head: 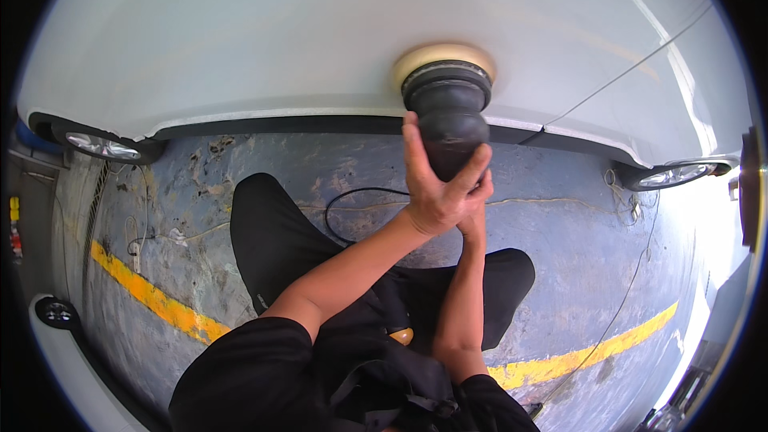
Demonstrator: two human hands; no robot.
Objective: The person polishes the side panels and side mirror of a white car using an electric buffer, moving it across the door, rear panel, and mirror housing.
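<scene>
Both my hands are on a black electric polisher (453,114) with a yellowish round polishing pad (445,57). The pad lies against the light-coloured side panel of a car (270,42), a little above its lower edge. My left hand (441,195) grips the rear of the polisher's body, thumb and fingers on either side. My right hand (477,204) is behind it at the tool's right rear; its fingers are mostly hidden, but it appears closed on the tool too. A black cable (336,199) curves over the floor below the polisher.
The car's wheels (103,146) (675,176) stand at both sides. Thin cords and a power socket strip (137,258) lie on the worn grey floor (570,276), which has yellow painted lines (156,297). Part of another vehicle (72,366) shows at lower left.
</scene>
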